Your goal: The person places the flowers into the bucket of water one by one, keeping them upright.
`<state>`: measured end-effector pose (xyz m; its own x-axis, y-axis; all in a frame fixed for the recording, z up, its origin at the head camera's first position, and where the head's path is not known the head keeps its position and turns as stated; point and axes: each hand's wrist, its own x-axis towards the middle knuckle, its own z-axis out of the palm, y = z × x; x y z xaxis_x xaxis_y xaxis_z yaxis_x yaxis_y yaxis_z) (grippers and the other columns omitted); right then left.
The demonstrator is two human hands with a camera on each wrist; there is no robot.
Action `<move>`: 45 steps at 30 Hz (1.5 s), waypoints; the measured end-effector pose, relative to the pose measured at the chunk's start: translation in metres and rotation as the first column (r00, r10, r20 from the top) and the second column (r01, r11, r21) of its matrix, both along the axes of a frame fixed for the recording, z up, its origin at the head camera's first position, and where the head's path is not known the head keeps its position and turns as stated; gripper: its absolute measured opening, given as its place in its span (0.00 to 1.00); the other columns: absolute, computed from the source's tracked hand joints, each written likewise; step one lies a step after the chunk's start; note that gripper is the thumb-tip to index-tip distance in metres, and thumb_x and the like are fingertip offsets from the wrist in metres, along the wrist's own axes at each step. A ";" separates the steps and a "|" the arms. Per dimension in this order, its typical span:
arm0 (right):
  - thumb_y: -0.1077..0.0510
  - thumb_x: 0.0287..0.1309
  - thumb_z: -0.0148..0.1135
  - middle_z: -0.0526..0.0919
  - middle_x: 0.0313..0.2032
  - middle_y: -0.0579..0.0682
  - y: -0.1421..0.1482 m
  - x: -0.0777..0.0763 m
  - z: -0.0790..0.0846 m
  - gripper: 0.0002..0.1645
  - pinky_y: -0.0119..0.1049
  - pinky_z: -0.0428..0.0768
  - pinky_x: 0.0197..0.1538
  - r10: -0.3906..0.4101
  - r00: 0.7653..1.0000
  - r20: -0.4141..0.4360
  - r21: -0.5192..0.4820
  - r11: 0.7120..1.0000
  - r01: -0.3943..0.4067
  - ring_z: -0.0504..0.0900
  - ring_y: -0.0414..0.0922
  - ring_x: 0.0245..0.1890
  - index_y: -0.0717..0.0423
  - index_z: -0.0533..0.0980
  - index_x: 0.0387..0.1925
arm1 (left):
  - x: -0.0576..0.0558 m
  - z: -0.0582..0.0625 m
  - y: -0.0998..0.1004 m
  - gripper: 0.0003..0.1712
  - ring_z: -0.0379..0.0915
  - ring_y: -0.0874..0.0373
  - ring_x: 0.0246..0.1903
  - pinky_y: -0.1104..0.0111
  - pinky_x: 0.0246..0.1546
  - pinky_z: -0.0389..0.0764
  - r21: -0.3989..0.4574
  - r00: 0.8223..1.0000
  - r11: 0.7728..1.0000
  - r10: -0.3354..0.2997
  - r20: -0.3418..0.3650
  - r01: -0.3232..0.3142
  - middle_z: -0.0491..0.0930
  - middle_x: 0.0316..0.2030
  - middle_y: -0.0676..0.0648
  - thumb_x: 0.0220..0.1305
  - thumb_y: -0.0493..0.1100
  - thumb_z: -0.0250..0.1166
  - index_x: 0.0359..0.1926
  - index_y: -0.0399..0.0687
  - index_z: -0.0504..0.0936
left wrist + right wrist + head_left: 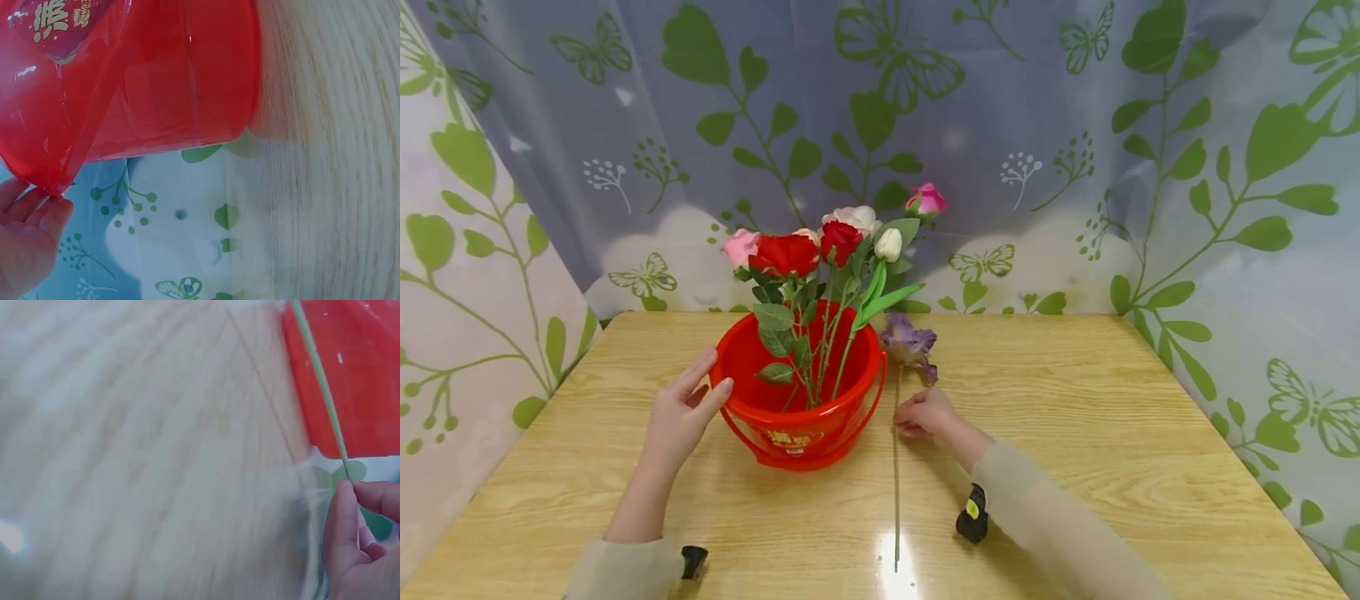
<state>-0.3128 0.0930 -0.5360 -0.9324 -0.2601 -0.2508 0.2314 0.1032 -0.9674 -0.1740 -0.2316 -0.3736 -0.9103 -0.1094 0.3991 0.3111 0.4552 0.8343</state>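
Note:
A red plastic bucket stands on the table, holding several artificial flowers: red roses, a pink rose and a white tulip among them. My left hand holds the bucket's left rim; in the left wrist view that hand has thumb and fingertips at the rim's edge. To the right of the bucket, my right hand pinches the long stem of a purple iris-like flower. The right wrist view shows the green stem between thumb and fingers of the right hand.
The wooden table reaches back to a patterned curtain with leaves and butterflies. The bucket's thin red handle hangs down its front. Black wrist devices, one of them the right wrist device, sit at both sleeves.

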 end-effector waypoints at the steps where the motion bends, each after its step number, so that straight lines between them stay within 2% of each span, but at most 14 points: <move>1: 0.64 0.32 0.71 0.81 0.25 0.58 0.007 -0.023 -0.035 0.14 0.40 0.81 0.27 -0.011 1.000 0.020 0.000 1.000 0.011 0.81 0.47 0.23 0.65 0.77 0.26 | 0.000 0.000 0.000 0.28 0.59 0.48 0.57 0.64 0.48 0.69 0.001 1.000 1.000 0.001 0.001 -0.001 0.65 0.58 0.40 0.56 0.37 0.62 0.58 0.34 0.66; 2: 0.62 0.30 0.73 0.81 0.24 0.58 0.014 -0.043 -0.065 0.16 0.40 0.81 0.27 -0.005 1.000 0.010 -0.024 1.000 0.005 0.81 0.47 0.23 0.64 0.77 0.26 | 0.000 0.000 -0.001 0.28 0.59 0.48 0.57 0.62 0.48 0.68 0.001 1.000 1.000 0.002 0.003 -0.002 0.65 0.58 0.39 0.56 0.37 0.61 0.58 0.33 0.66; 3: 0.60 0.31 0.73 0.81 0.25 0.58 0.019 -0.054 -0.081 0.17 0.41 0.81 0.27 -0.010 1.000 0.004 -0.023 1.000 0.010 0.81 0.48 0.24 0.64 0.78 0.27 | 0.000 0.000 -0.001 0.28 0.59 0.47 0.57 0.61 0.48 0.68 0.001 1.000 1.000 0.003 0.005 -0.003 0.64 0.58 0.39 0.56 0.36 0.61 0.58 0.33 0.66; 4: 0.60 0.33 0.72 0.81 0.26 0.60 0.024 -0.062 -0.091 0.18 0.43 0.81 0.29 -0.026 1.000 0.001 -0.014 1.000 0.026 0.81 0.50 0.25 0.65 0.78 0.29 | 0.000 0.000 -0.002 0.28 0.59 0.47 0.57 0.61 0.48 0.68 -0.001 1.000 1.000 0.005 0.006 -0.005 0.64 0.58 0.39 0.56 0.36 0.61 0.58 0.33 0.66; 7: 0.57 0.37 0.71 0.81 0.27 0.60 0.037 -0.073 -0.104 0.18 0.45 0.81 0.29 -0.013 0.997 -0.079 -0.033 0.999 0.011 0.81 0.52 0.27 0.64 0.78 0.31 | -0.001 0.000 -0.002 0.28 0.59 0.47 0.57 0.61 0.47 0.68 -0.006 1.000 1.000 0.007 0.001 -0.007 0.64 0.58 0.39 0.56 0.36 0.61 0.58 0.32 0.66; 8: 0.59 0.41 0.69 0.81 0.26 0.59 0.035 -0.048 -0.065 0.14 0.42 0.81 0.28 -0.003 0.992 -0.128 -0.050 0.999 -0.004 0.81 0.50 0.26 0.64 0.78 0.30 | 0.000 0.000 -0.002 0.28 0.59 0.47 0.57 0.61 0.48 0.68 -0.005 1.000 1.000 0.006 0.000 -0.006 0.65 0.58 0.39 0.56 0.37 0.61 0.58 0.33 0.66; 11: 0.65 0.48 0.62 0.80 0.27 0.60 0.027 0.022 0.046 0.08 0.40 0.81 0.30 -0.040 0.985 -0.169 -0.026 0.999 0.036 0.80 0.47 0.24 0.69 0.76 0.30 | 0.001 0.001 -0.002 0.28 0.59 0.49 0.57 0.62 0.48 0.68 -0.010 1.000 1.000 0.007 -0.003 -0.007 0.65 0.58 0.40 0.56 0.39 0.61 0.58 0.34 0.66; 13: 0.69 0.50 0.58 0.80 0.28 0.62 0.023 0.053 0.098 0.08 0.39 0.81 0.32 -0.072 0.983 -0.169 -0.003 0.997 0.073 0.79 0.45 0.24 0.73 0.74 0.32 | 0.002 0.001 -0.002 0.29 0.59 0.49 0.57 0.62 0.48 0.68 -0.016 1.000 1.000 0.010 -0.002 -0.010 0.65 0.58 0.40 0.57 0.40 0.61 0.58 0.34 0.66; 15: 0.70 0.51 0.55 0.80 0.28 0.61 0.023 0.071 0.133 0.09 0.37 0.81 0.33 -0.106 0.982 -0.153 0.029 0.993 0.112 0.79 0.43 0.24 0.76 0.72 0.34 | 0.002 0.000 -0.002 0.29 0.60 0.50 0.57 0.63 0.48 0.69 -0.024 1.000 1.000 0.015 -0.001 -0.015 0.65 0.58 0.40 0.57 0.41 0.61 0.58 0.34 0.67; 21: 0.70 0.53 0.55 0.78 0.25 0.51 0.034 0.080 0.176 0.11 0.30 0.80 0.30 -0.130 0.972 -0.195 0.017 0.991 0.136 0.78 0.40 0.24 0.76 0.69 0.37 | 0.000 -0.001 -0.004 0.29 0.60 0.50 0.57 0.67 0.47 0.69 -0.045 1.000 0.999 0.018 -0.006 -0.018 0.65 0.57 0.40 0.57 0.42 0.61 0.58 0.33 0.66; 28: 0.69 0.53 0.56 0.76 0.22 0.48 0.038 0.088 0.219 0.09 0.29 0.80 0.32 -0.160 0.943 -0.292 -0.058 0.987 0.149 0.78 0.39 0.23 0.73 0.69 0.35 | -0.001 0.000 -0.004 0.29 0.60 0.51 0.57 0.67 0.47 0.69 -0.046 1.000 0.999 0.022 -0.014 -0.023 0.66 0.57 0.42 0.57 0.42 0.62 0.57 0.33 0.67; 37: 0.69 0.51 0.58 0.78 0.22 0.48 0.025 0.099 0.275 0.08 0.32 0.80 0.33 -0.245 0.868 -0.432 -0.242 0.959 0.151 0.79 0.41 0.23 0.73 0.72 0.32 | -0.001 0.002 -0.001 0.28 0.60 0.49 0.57 0.62 0.47 0.69 -0.011 1.000 1.000 -0.002 -0.012 0.002 0.65 0.57 0.40 0.56 0.38 0.62 0.57 0.33 0.67; 42: 0.69 0.50 0.60 0.79 0.23 0.49 0.010 0.096 0.300 0.02 0.32 0.80 0.32 -0.321 0.820 -0.475 -0.347 0.924 0.161 0.79 0.41 0.23 0.63 0.74 0.27 | -0.003 -0.001 -0.002 0.29 0.59 0.48 0.57 0.62 0.47 0.69 -0.008 1.000 1.000 0.001 0.002 -0.001 0.64 0.58 0.40 0.55 0.36 0.62 0.58 0.33 0.66; 45: 0.70 0.49 0.59 0.79 0.23 0.49 -0.002 0.095 0.309 0.06 0.32 0.80 0.33 -0.355 0.792 -0.496 -0.393 0.906 0.160 0.79 0.41 0.23 0.59 0.74 0.24 | -0.003 -0.002 -0.003 0.28 0.59 0.48 0.57 0.62 0.48 0.68 -0.009 1.000 1.000 0.003 0.005 -0.003 0.64 0.58 0.40 0.55 0.36 0.62 0.58 0.33 0.66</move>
